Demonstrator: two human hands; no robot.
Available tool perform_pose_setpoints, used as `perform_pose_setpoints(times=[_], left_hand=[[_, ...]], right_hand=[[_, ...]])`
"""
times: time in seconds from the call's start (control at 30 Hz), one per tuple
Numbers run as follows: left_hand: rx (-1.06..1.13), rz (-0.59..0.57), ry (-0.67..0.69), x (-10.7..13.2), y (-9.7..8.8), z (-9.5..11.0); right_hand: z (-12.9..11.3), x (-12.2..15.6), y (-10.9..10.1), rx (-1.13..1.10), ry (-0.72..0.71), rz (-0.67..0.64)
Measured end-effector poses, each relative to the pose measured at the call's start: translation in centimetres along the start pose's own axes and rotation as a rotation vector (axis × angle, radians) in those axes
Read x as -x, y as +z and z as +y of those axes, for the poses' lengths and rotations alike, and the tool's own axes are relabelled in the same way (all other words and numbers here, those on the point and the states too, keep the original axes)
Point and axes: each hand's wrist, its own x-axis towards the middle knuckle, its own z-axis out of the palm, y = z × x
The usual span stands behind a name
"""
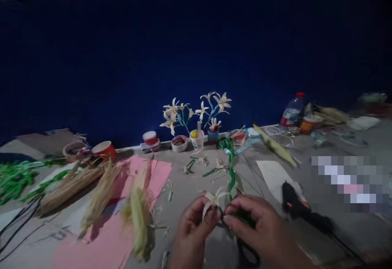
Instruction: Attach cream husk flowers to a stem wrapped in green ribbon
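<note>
Near the front middle of the table, my left hand [196, 220] pinches a pale handmade flower [215, 198] by its base, its long petals spread above the fingertips. My right hand [254, 218] is close beside it, thumb and forefinger closed on a green ribbon [231, 175] at the flower's stem. The ribbon runs away from me across the table to a bunched end. Below my right hand the dark loop handles of scissors [248, 254] show; their blades are hidden. Small flowers with green stems [214, 168] lie beyond my hands.
Finished flower sprays [171, 115] stand in cups at the back. Dried husks [101, 195] and pink paper [101, 244] lie left, near green strips [18, 179]. On the right are a black glue gun [301, 209] with its cord, white paper [269, 175] and a bottle [292, 111].
</note>
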Motion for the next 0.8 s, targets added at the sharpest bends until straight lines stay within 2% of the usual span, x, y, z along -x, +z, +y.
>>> perform_pose_setpoints(times=[0.1, 0.17, 0.3, 0.4, 0.47, 0.5, 0.6, 0.67, 0.8], left_hand=[[0.054, 0.022, -0.058, 0.1, 0.1, 0.3], [0.096, -0.009, -0.092, 0.1, 0.2, 0.5], [0.178, -0.142, -0.125, 0.0, 0.4, 0.9], [0.234, -0.266, -0.131, -0.3, 0.4, 0.7], [0.256, -0.296, -0.115, -0.5, 0.4, 0.3], [0.253, -0.27, -0.101, -0.5, 0.4, 0.1], [0.213, -0.084, -0.061, -0.3, 0.5, -0.6], [0.174, 0.013, -0.045, -0.2, 0.7, -0.9], [0.096, 0.093, 0.002, 0.0, 0.9, -0.8]], right_hand=[[0.4, 0.1, 0.2, -0.105, 0.077, -0.004], [0.6, 0.0, 0.3, -0.234, 0.102, -0.03], [0.9, -0.4, 0.9, -0.556, 0.098, -0.112], [1.2, -0.5, 1.3, -0.642, 0.068, -0.122], [1.4, -0.5, 1.3, -0.568, 0.023, -0.068], [1.3, -0.4, 1.3, -0.486, -0.011, -0.019], [1.0, -0.2, 1.2, -0.161, -0.178, 0.128], [0.7, -0.2, 1.1, -0.009, -0.315, 0.171], [0.6, 0.1, 1.1, 0.099, -0.455, 0.206]])
